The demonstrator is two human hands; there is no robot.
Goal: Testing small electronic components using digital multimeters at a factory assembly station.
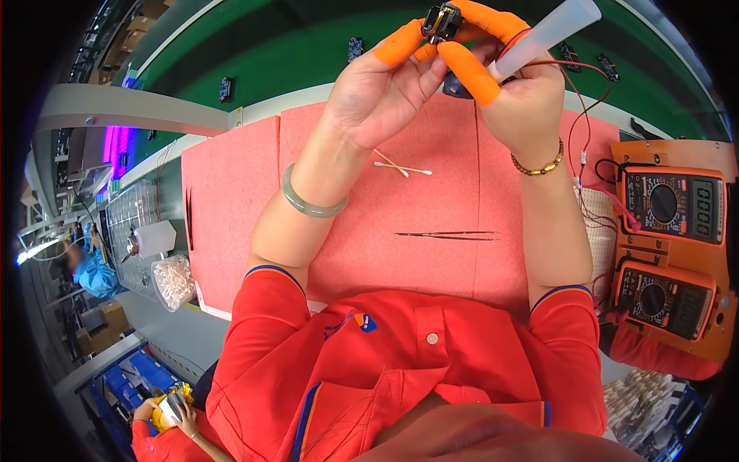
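Observation:
My left hand is raised at the far edge of the work mat, an orange finger cot on its thumb. Its fingertips pinch a small black electronic module with a yellowish part. From the other side, my right hand, also in orange finger cots, has fingertips against the same module. A translucent whitish tube is tucked in the right hand, pointing up and right. Red and black wires trail from that hand down to the right. A dark rounded thing below the fingers is mostly hidden.
On the pink foam mat lie tweezers and crossed cotton swabs. Two orange multimeters stand at right. A tub of swabs and a white bottle are at left. Beyond is a green conveyor carrying several small modules.

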